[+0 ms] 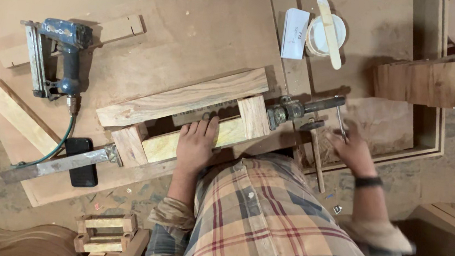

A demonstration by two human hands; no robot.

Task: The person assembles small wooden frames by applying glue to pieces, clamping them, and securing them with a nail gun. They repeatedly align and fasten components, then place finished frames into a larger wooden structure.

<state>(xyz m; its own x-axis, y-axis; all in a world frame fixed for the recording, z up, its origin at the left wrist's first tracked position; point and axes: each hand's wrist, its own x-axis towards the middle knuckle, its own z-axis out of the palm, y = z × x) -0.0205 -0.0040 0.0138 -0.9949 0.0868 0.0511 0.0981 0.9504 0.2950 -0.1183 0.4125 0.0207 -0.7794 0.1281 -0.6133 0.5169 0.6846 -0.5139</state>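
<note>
Left hand (197, 142) flat, fingers together on one wooden frame (184, 119); right hand (352, 150) pinching clamp handle (341, 122).

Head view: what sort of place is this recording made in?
Most likely a woodworking shop: a bar clamp squeezes a glued-up wooden frame, a blue pneumatic nailer lies on the plywood bench, and a glue tub stands nearby.

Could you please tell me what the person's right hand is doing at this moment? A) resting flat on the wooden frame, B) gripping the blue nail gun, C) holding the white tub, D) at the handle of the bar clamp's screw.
D: the right hand is at the thin metal handle of the bar clamp, which is set against the end of the wooden frame, while the left hand lies flat on that frame.
</note>
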